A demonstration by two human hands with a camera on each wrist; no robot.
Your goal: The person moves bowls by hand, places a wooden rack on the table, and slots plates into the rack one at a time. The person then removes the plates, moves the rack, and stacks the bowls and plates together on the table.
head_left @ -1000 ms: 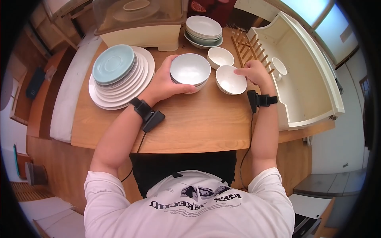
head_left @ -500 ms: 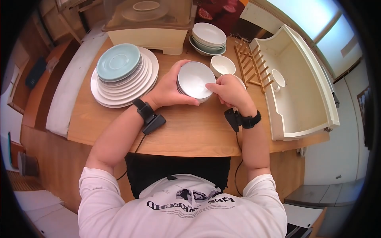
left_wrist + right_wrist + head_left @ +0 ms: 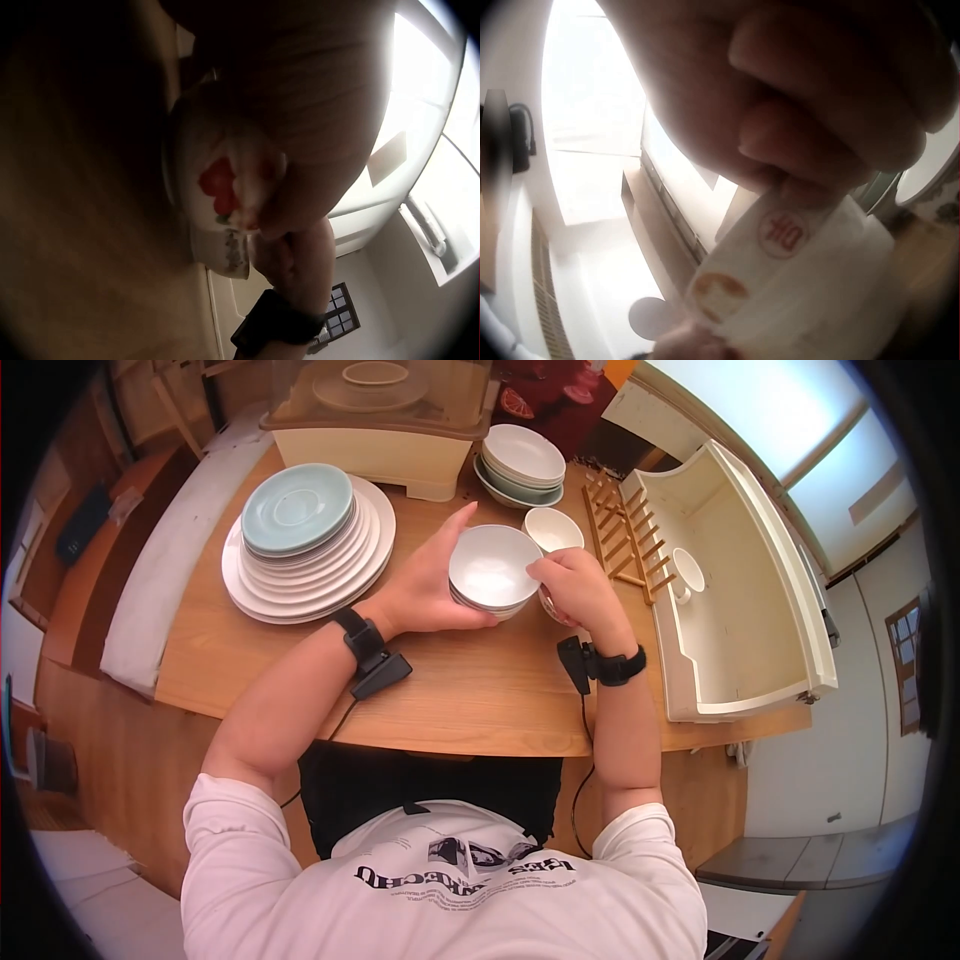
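Observation:
My left hand cups the left side of a small stack of white bowls, thumb along the near side and one finger pointing up past the rim. A red flower print shows on the stack's outside in the left wrist view. On the right, my right hand pinches the rim of the top bowl with curled fingers. Red and orange marks decorate the bowl wall under those fingers. Mostly hidden beneath the right hand is another small patterned bowl. Just behind stands a white bowl.
Left of the hands, a pale blue plate tops a tall stack of white plates. Shallow bowls are piled at the back beside a lidded cream box. A wooden peg rack and a cream bin holding a white cup stand right.
My right hand has left the small bowl's rim, moved left, and taken hold of the stack's top rim. The left hand stays at the stack, its upper finger now lifted away.

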